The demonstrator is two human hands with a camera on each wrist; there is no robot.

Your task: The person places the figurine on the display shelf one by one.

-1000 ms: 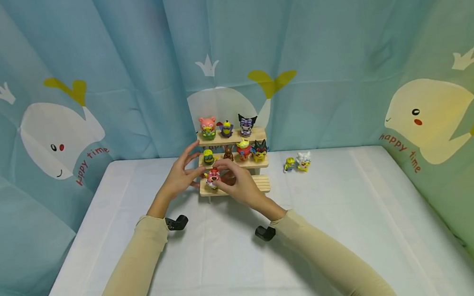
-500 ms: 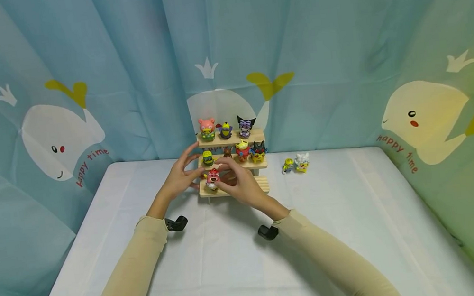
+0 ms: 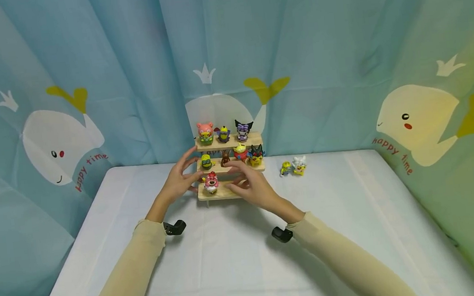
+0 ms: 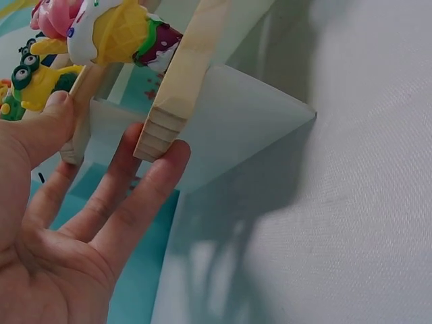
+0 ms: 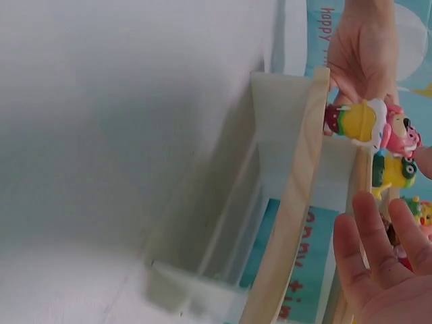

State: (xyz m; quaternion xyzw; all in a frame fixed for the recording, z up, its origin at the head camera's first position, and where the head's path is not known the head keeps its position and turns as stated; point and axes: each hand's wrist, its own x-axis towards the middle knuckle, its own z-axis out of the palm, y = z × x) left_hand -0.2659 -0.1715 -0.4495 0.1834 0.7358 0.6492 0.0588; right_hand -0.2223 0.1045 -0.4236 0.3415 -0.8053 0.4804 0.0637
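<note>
A three-tier wooden display stand (image 3: 227, 192) with white side supports holds small toy figurines. On the left end of its bottom shelf stands a pink bear figurine (image 3: 211, 184), upright, with a yellow cone-like body and dark base. My left hand (image 3: 176, 182) steadies the stand's left side; in the left wrist view its spread fingers (image 4: 145, 192) touch the board ends and the thumb lies by the middle board. To the bear's right, my right hand (image 3: 252, 187) is apart from it, fingers extended and holding nothing. This hand hides the right end of the bottom shelf.
The middle shelf bears several figurines, among them a yellow-green one (image 3: 206, 162) and a black-eared one (image 3: 256, 154). Along the top shelf are a pink (image 3: 205, 133), a yellow-purple (image 3: 224, 134) and a black-purple figurine (image 3: 243, 131). Two more (image 3: 285, 168) (image 3: 299, 166) are on the white tablecloth.
My right hand has let go of the pink bear figurine and moved right, leaving it on the bottom shelf. The left hand stays at the stand's side. The head view has shifted slightly.
</note>
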